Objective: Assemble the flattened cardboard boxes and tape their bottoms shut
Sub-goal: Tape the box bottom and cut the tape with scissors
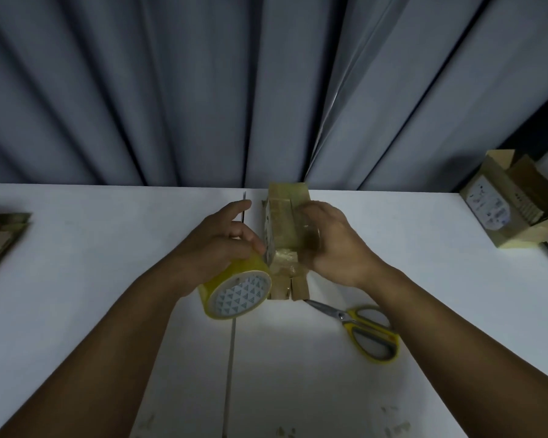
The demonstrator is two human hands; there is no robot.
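Observation:
A small brown cardboard box (283,216) lies on the white table (108,248) in the middle, its top face glossy with clear tape. My left hand (225,238) grips a yellow roll of tape (238,287) against the box's left side, index finger stretched out. My right hand (332,245) covers the box's right side with its fingers curled over the top, where tape shines under them. The box's near end shows flaps with a slit between them.
Yellow-handled scissors (361,327) lie just right of the box's near end, under my right forearm. An assembled open box (513,203) stands at the far right. Flattened cardboard (0,238) lies at the left edge. A grey curtain (203,90) hangs behind the table.

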